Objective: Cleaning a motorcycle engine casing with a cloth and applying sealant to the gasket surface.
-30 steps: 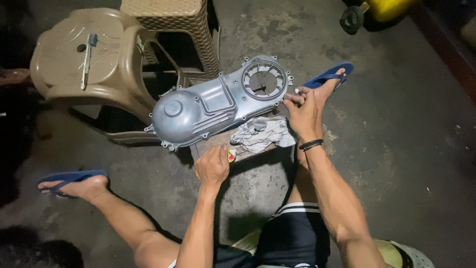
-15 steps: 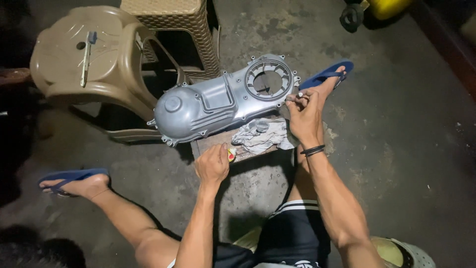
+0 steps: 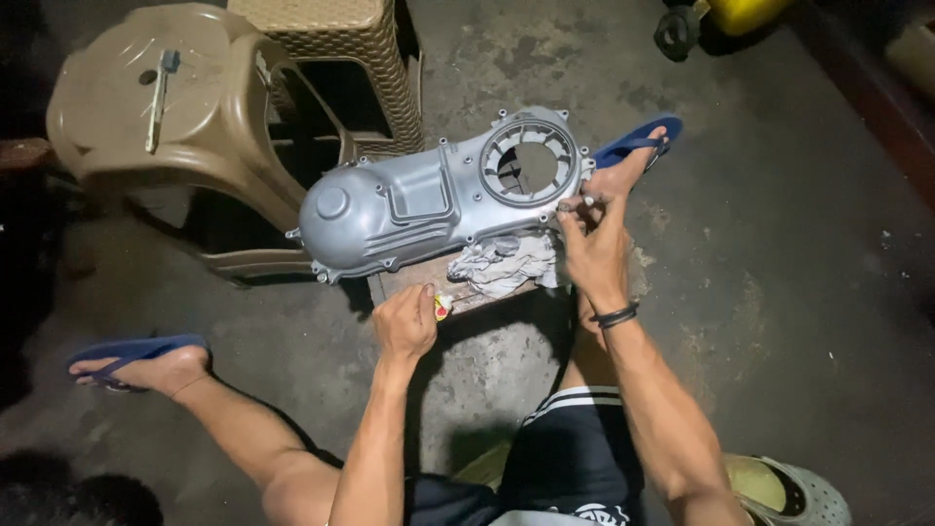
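Over the last second the grey engine cover (image 3: pixel 443 200) tilted slightly on the rag (image 3: pixel 506 263). The right hand (image 3: pixel 594 244) pinched its rim beside the round opening, its grip nearly closed. The left hand (image 3: pixel 407 321) stayed closed around a small red-and-yellow item (image 3: pixel 442 308) below the cover.

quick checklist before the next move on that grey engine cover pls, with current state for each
1. Engine cover resting on the wooden block: ok, though it overhangs both ends.
2. Right hand at the cover's rim by the round opening: ok, fingertips touching.
3. Left hand holding a small red and yellow item: ok; what it is, cannot tell.
4. Rag tucked under the cover: ok.
5. Tool on the plastic stool within reach: cannot tell.
6. Lighting: not ok, surroundings dim.
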